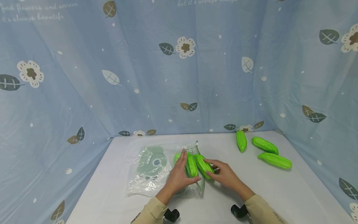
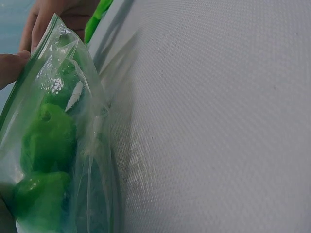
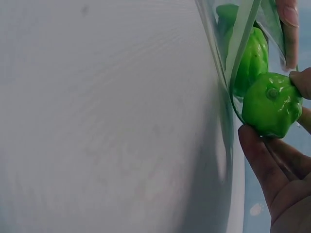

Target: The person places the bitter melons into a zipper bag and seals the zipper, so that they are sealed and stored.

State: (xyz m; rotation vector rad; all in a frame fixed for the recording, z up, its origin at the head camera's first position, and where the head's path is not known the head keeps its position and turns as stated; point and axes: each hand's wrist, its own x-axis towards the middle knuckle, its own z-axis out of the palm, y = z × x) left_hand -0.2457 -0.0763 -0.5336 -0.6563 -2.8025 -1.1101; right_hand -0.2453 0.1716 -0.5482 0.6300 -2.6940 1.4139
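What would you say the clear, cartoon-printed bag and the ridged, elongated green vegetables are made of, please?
The bag is probably thin, glossy plastic film, judging by its see-through wrinkles and highlights. The vegetables look like shiny moulded plastic or foam, given uniform colour and glints; real produce remains possible.

A: What's the bag [image 1: 132, 183] made of?
B: Thin clear plastic, crinkled and glossy, with a smooth green strip [image 3: 241, 43] along its mouth.
A: And the gourds [image 1: 275, 161]?
B: Shiny, almost waxy or plastic to look at, their surfaces ridged and lumpy.
A: The desk [image 2: 214, 121]?
B: Matt, with a fine, slightly rough weave close up.
A: The curtain [image 1: 218, 77]?
B: Printed cloth, creased. The sleeves [image 1: 152, 211] look like matt cloth too; the black fittings [image 1: 172, 215], smooth hard plastic.
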